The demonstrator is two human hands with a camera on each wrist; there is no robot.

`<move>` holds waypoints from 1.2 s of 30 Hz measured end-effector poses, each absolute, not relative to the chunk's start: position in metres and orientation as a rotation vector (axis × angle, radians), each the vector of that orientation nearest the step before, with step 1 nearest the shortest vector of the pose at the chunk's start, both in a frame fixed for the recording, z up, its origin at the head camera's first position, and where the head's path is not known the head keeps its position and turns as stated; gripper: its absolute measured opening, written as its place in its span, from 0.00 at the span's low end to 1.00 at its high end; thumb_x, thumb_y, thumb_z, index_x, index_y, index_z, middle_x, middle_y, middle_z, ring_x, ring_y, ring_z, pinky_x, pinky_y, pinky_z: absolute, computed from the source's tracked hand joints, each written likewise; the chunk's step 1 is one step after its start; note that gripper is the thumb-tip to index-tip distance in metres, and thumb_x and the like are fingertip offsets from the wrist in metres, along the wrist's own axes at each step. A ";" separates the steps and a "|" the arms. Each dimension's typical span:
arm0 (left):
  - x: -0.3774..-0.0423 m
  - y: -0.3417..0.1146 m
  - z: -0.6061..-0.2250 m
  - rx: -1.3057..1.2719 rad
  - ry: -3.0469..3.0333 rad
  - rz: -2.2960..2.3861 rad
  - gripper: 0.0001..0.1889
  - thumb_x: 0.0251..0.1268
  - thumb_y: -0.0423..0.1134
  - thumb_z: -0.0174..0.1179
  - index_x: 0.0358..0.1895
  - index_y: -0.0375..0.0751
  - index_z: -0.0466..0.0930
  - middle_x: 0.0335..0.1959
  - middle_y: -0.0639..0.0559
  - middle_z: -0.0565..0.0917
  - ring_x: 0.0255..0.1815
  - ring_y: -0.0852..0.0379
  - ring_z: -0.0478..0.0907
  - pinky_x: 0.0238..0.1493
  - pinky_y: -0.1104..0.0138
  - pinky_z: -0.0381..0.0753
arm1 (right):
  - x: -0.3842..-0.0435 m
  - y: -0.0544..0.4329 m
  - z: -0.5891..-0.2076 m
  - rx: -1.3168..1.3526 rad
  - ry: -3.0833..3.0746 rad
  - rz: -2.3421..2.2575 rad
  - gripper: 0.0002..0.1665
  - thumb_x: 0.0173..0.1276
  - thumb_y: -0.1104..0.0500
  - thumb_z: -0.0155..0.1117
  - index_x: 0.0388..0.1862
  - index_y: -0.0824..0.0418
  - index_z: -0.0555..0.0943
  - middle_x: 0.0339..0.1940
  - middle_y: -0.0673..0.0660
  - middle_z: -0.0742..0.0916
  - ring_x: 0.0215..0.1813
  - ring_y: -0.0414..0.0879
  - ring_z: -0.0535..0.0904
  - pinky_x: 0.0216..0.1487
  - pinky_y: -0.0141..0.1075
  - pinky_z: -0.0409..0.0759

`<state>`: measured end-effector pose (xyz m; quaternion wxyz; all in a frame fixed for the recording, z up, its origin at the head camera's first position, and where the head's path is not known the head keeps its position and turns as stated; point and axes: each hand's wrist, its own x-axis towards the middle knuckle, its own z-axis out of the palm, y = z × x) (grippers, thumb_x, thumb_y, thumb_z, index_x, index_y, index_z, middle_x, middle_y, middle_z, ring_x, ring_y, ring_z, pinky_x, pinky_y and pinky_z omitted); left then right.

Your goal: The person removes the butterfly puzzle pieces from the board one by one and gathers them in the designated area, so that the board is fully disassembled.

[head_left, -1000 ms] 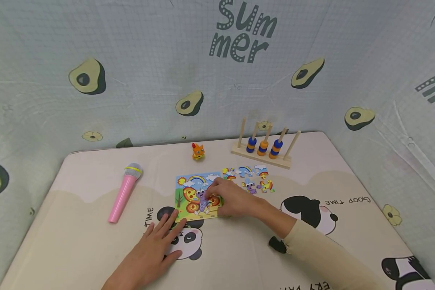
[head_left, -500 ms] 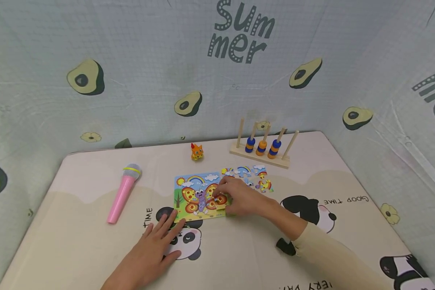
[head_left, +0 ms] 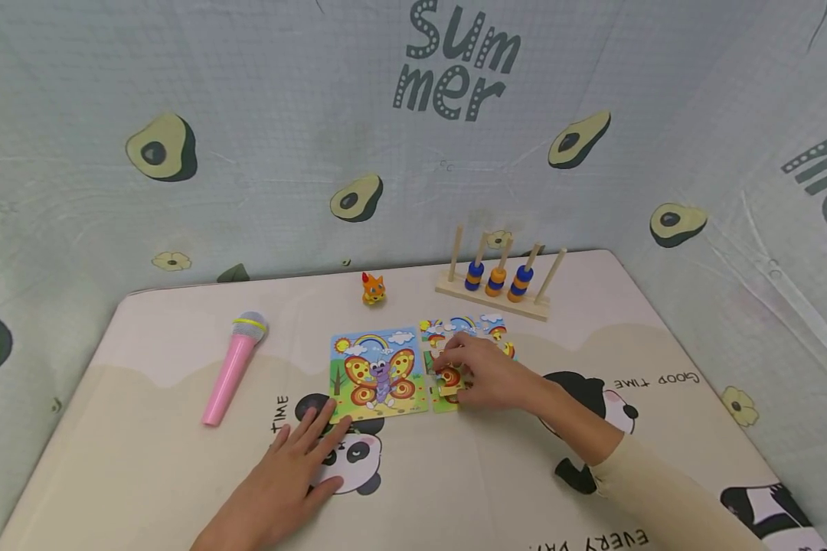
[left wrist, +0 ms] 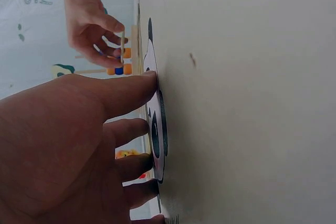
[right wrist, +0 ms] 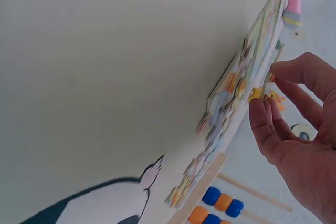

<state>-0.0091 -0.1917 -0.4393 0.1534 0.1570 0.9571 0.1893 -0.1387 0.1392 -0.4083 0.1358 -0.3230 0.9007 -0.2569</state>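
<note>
Cardboard puzzle pieces are what I am watching from the head view: my right hand (head_left: 485, 375), just right of the frame's centre, is pinching a small orange-and-yellow puzzle piece (head_left: 448, 380) between thumb and fingertips, the other fingers curling loosely over it. That piece is sitting just right of the butterfly puzzle board (head_left: 377, 373), among the loose puzzle pieces (head_left: 463, 327) lying beside the board. My left hand (head_left: 296, 471), at the lower centre-left, is lying flat with straight, spread fingers, gripping nothing; its fingertips are pressing on the panda-print mat (head_left: 179, 459) right at the board's near left corner.

Upper in the frame, I am seeing a pink toy microphone (head_left: 234, 366) at the left, a small orange cat figure (head_left: 374, 289) behind the board, and a wooden bead rack (head_left: 499, 279) with blue and orange beads to the right of it.

From the right wrist view I am getting the pinch close up: thumb and fingers (right wrist: 294, 72) are closing on the piece's thin edge (right wrist: 261, 92), which the head view is blurring. The left wrist view is showing only my flat left hand (left wrist: 79, 145) on the mat, with the right hand (left wrist: 94, 30) far off at the upper left; the board's picture is not showing there.
</note>
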 end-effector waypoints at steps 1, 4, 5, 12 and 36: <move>-0.009 -0.192 -0.440 0.452 2.746 0.544 0.40 0.70 0.57 0.65 0.82 0.54 0.63 0.87 0.47 0.54 0.86 0.36 0.51 0.80 0.35 0.52 | -0.138 0.142 -0.408 -0.937 2.615 -0.743 0.26 0.57 0.69 0.71 0.56 0.53 0.88 0.55 0.51 0.81 0.47 0.46 0.77 0.46 0.35 0.79; -0.009 -0.191 -0.439 0.442 2.747 0.544 0.40 0.70 0.57 0.65 0.82 0.55 0.62 0.87 0.48 0.54 0.86 0.37 0.51 0.81 0.36 0.51 | -0.137 0.151 -0.408 -0.941 2.626 -0.744 0.27 0.57 0.70 0.72 0.56 0.54 0.88 0.55 0.51 0.81 0.48 0.46 0.78 0.49 0.36 0.81; -0.009 -0.191 -0.439 0.443 2.748 0.544 0.40 0.71 0.57 0.65 0.82 0.54 0.62 0.87 0.48 0.54 0.86 0.37 0.51 0.81 0.36 0.51 | -0.136 0.154 -0.408 -0.941 2.629 -0.743 0.27 0.57 0.70 0.72 0.56 0.54 0.88 0.55 0.51 0.81 0.49 0.45 0.78 0.50 0.36 0.82; -0.008 -0.193 -0.441 0.467 2.754 0.539 0.40 0.71 0.57 0.65 0.82 0.53 0.63 0.87 0.47 0.54 0.86 0.36 0.52 0.80 0.34 0.52 | -0.135 0.171 -0.410 -0.894 2.605 -0.769 0.27 0.57 0.71 0.69 0.56 0.54 0.87 0.56 0.51 0.81 0.53 0.45 0.80 0.55 0.40 0.86; -0.008 -0.192 -0.440 0.469 2.776 0.532 0.39 0.71 0.56 0.64 0.82 0.53 0.63 0.86 0.47 0.54 0.86 0.37 0.51 0.81 0.36 0.53 | -0.130 0.222 -0.418 -0.787 2.656 -0.722 0.27 0.57 0.73 0.70 0.54 0.54 0.87 0.55 0.53 0.80 0.52 0.47 0.79 0.54 0.43 0.86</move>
